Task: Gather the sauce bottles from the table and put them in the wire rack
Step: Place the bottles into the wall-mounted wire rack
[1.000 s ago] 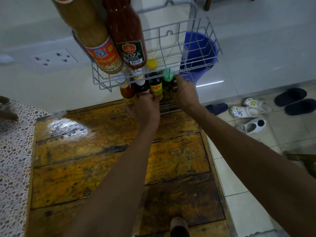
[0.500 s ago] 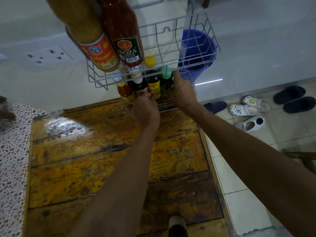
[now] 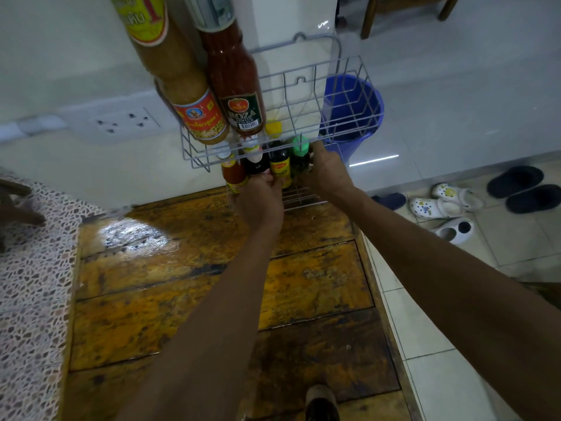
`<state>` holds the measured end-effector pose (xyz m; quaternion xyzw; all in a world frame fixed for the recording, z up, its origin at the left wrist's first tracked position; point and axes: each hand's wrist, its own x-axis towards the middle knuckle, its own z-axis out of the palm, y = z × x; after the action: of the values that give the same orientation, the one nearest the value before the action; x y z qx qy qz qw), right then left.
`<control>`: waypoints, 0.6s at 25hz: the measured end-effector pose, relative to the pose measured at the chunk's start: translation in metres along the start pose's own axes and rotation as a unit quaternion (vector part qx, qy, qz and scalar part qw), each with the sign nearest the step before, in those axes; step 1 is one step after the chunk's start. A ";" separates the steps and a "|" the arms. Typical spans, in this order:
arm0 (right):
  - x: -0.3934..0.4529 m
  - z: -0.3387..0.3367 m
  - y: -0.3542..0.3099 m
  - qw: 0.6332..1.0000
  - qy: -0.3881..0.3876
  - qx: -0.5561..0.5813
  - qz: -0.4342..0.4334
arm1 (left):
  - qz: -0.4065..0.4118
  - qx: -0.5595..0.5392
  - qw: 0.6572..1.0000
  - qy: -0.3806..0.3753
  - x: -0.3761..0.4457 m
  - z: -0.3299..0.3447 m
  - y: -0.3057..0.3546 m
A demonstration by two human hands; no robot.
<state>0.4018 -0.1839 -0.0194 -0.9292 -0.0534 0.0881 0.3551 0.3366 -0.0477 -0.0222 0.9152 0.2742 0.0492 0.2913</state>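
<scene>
Reaching forward with both arms, the person works at the lower tier of the wire rack, where four small sauce bottles stand upright in a row. The left hand has its fingers curled against the base of the dark bottle with the white cap, seemingly pinching it. The yellow-capped bottle stands just to that hand's right and the small red bottle just to its left. The right hand wraps round the green-capped bottle, thumb side up near the cap; this bottle is the rightmost of the row.

All four bottles have their long axes vertical, and each lies directly ahead of and slightly above the knuckles, so any seating move would run straight away from the wrists and down. The left hand is nearer the two middle bottles; the right hand alone reaches the end one.

Above both hands, on the upper tier, two large bottles lean towards the camera: a tan sauce bottle and a ketchup bottle beside it. Below the forearms the wooden table shows no sauce bottles, so the gathering appears almost done.
</scene>
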 end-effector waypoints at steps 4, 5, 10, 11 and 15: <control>-0.014 -0.015 -0.007 1.000 -0.017 -0.015 -0.008 | 0.055 -0.006 0.998 -0.015 -0.013 -0.017 -0.005; -0.021 -0.020 -0.010 0.999 -0.016 -0.027 -0.017 | 0.069 -0.012 0.997 -0.024 -0.018 -0.022 -0.008; -0.122 -0.041 -0.018 0.974 0.114 -0.050 -0.189 | 0.173 -0.024 0.982 -0.071 -0.080 -0.050 -0.051; -0.156 -0.039 -0.012 0.973 0.108 -0.050 -0.200 | 0.181 -0.005 0.977 -0.111 -0.102 -0.054 -0.067; -0.295 -0.014 0.035 0.987 -0.088 -0.081 -0.104 | 0.195 0.070 0.948 -0.242 -0.201 -0.064 -0.138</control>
<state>0.1172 -0.2667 0.0051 -0.9327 -0.1879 0.1274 0.2801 0.0856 -0.0283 -0.0321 0.9533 0.0143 -0.1375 0.2686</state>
